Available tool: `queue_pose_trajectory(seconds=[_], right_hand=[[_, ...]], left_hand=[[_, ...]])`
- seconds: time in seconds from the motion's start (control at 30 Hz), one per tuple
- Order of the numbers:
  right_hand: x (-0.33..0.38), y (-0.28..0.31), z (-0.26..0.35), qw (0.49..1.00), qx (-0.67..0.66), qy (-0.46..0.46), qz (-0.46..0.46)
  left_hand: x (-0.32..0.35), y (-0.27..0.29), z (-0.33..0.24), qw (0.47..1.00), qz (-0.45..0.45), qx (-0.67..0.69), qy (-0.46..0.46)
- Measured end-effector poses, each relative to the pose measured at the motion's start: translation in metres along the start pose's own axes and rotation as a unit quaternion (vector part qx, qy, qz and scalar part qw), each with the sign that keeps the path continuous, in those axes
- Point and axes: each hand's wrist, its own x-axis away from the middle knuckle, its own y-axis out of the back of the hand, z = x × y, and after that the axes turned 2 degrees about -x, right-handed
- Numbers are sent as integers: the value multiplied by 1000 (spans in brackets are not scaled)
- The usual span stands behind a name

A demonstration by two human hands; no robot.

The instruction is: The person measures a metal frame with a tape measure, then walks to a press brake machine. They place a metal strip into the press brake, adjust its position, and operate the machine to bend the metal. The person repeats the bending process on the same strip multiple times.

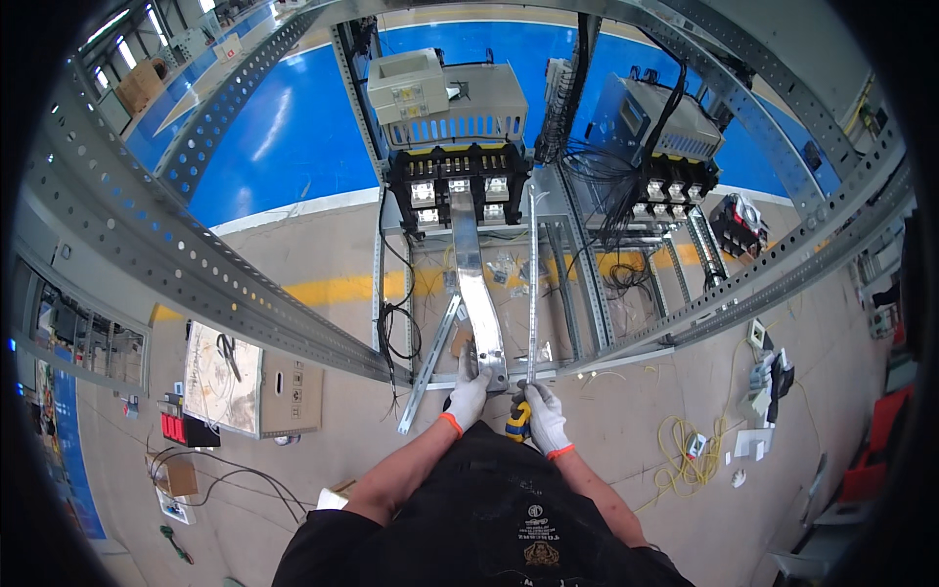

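Note:
My left hand [469, 393], in a white glove with an orange cuff, grips the near end of a long silvery metal busbar [476, 293]. The bar bends partway along and reaches forward to the middle terminal of a black circuit breaker [460, 184] in the frame. A yellow and black tape measure [518, 419] is held in my gloved right hand [545, 419]. Its extended blade [532, 284] runs beside the bar, a little to the right, with the far end next to the breaker's right side. My left fingertips are partly hidden along the bar's edge.
Perforated steel cabinet rails [235, 284] surround the work. At the right stands a second breaker [675, 181] with black wires [611, 186]. A loose slotted strip [428, 364] leans left of the bar. A wooden box [225, 377] and yellow cord [690, 455] lie on the floor.

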Motion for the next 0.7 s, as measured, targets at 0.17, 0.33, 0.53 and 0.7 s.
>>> queue_pose_trajectory(seconds=[0.17, 0.33, 0.53, 0.7], right_hand=[[3, 2, -1, 999, -40, -24, -14], [0, 5, -3, 998, -47, -35, -10], [7, -7, 7, 1000, 14, -18, 19], [-11, -8, 7, 999, 38, 12, 30]], left_hand=[[-9, 8, 7, 999, -3, -31, 12], [-17, 19, 13, 997, -10, -73, 14], [-1, 12, -2, 991, -29, -119, -62], [11, -15, -42, 983, 41, -175, -43]])
